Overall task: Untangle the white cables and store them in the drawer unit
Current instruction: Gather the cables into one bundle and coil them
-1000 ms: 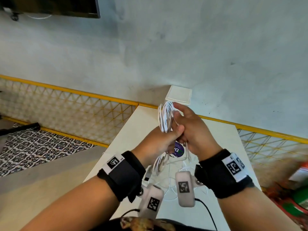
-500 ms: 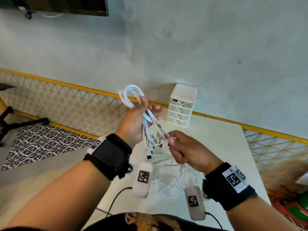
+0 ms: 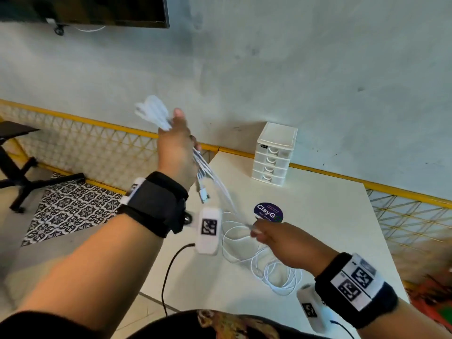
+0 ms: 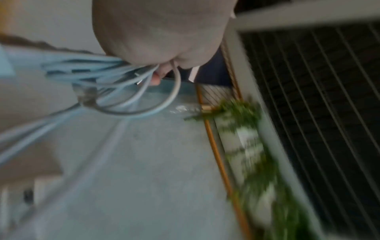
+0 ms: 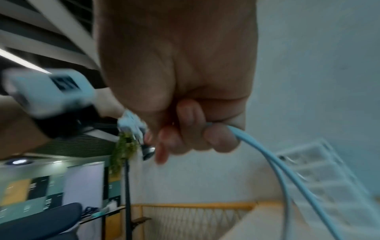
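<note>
My left hand is raised above the table's left edge and grips a bundle of looped white cables; the loops stick out above the fist and strands hang below it. The left wrist view shows the cable loops coming out of the closed left hand. My right hand, lower and nearer, holds one white cable in curled fingers, with a plug end by its thumb. More loose white cable lies coiled on the white table. The white drawer unit stands at the table's far edge, all drawers closed.
A round dark sticker lies on the table ahead of my right hand. A yellow mesh railing runs behind and left of the table. An office chair base stands on the floor at far left. A grey wall rises behind.
My hands have pulled apart: the left rose up and to the left with the cable bundle, the right dropped toward me with one cable end, drawing strands taut between them.
</note>
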Demonstrator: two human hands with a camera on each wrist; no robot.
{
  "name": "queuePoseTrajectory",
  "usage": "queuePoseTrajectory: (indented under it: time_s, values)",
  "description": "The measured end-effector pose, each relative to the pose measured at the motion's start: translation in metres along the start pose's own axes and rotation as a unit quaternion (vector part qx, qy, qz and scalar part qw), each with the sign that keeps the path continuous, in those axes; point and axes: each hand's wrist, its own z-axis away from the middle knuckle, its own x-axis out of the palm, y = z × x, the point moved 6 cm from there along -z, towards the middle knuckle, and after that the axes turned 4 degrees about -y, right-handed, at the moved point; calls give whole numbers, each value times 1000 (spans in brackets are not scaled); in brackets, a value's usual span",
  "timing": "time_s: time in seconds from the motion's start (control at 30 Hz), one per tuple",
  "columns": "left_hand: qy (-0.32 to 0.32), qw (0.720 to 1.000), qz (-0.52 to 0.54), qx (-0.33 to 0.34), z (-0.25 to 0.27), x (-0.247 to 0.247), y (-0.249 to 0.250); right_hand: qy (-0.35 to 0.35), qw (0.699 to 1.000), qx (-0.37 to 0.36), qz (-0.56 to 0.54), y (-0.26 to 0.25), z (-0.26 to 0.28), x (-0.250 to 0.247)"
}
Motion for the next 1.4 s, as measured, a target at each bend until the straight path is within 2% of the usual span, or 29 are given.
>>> queuePoseTrajectory:
  time_s: [0.03, 0.07, 0.1, 0.13, 0.2, 0.23, 0.27, 0.33, 0.4, 0.47, 0.53, 0.6, 0.63, 0.7, 0.8, 0.9, 0.93, 0.97, 1.0, 1.07, 1.1, 1.17, 1.2, 1.27, 1.3, 1.4]
  values:
    - [-14, 992, -106, 66, 8, 5, 3, -33, 998, -25, 48, -14, 3, 0]
    - [-48, 973, -188, 128, 17, 14, 0, -57, 994, -46, 86, -30, 7, -4]
    - [-103, 952, -239, 159, 26, 24, -6, -60, 990, -59, 110, -42, 9, -14]
    - [-162, 933, -280, 156, 35, 33, -16, -45, 989, -64, 124, -52, 10, -28]
    - [-231, 889, -376, 122, 51, 41, -34, 2, 991, -65, 117, -65, 12, -61]
    - [-262, 873, -399, 96, 58, 42, -44, 16, 993, -60, 101, -67, 12, -76]
    - [-292, 870, -392, 62, 63, 43, -54, 24, 995, -53, 80, -66, 13, -88]
    - [-314, 895, -316, -10, 68, 42, -66, 17, 997, -29, 69, -57, 13, -103]
    - [-290, 931, -215, -48, 65, 40, -63, 3, 993, 15, 120, -40, 16, -114]
    - [-262, 954, -132, -68, 60, 38, -54, -35, 986, 74, 147, -17, 20, -114]
    - [-234, 966, -88, -71, 57, 39, -47, -89, 992, 74, 48, -5, 21, -99]
    - [-216, 972, -61, -71, 58, 44, -46, -113, 985, 3, -132, -18, 13, -72]
    - [-217, 972, -45, -73, 61, 48, -47, -102, 974, -33, -198, -27, 5, -57]
    - [-209, 975, -9, -73, 66, 56, -47, -46, 965, -76, -248, -40, -9, -32]
    - [-192, 978, 44, -64, 62, 55, -35, 57, 947, -91, -304, -39, -16, -15]
    - [-161, 977, 127, -63, 46, 43, -14, 186, 877, -71, -438, -15, -5, -28]
    - [-139, 976, 149, -72, 40, 37, -8, 221, 867, -73, -440, -9, 2, -33]
    - [-118, 975, 166, -83, 35, 31, -4, 241, 877, -85, -406, -7, 7, -36]
    - [-103, 973, 181, -98, 32, 27, -1, 239, 905, -109, -335, -12, 13, -38]
    - [-81, 974, 170, -124, 31, 24, -1, 164, 968, -153, -114, -32, 22, -31]
    - [-67, 983, 119, -119, 30, 22, -7, 106, 982, -157, 5, -43, 21, -26]
    - [-70, 994, -67, -52, 37, 23, -18, 17, 967, -159, 197, -57, 20, -25]
    - [-91, 982, -163, -2, 42, 27, -25, 8, 955, -177, 239, -69, 20, -33]
    - [-144, 950, -271, 59, 58, 36, -41, 25, 948, -213, 234, -92, 22, -56]
    - [-173, 944, -278, 51, 65, 39, -50, 38, 956, -214, 196, -100, 23, -69]
    - [-251, 951, -156, -93, 78, 46, -74, 123, 973, -177, 80, -101, 23, -100]
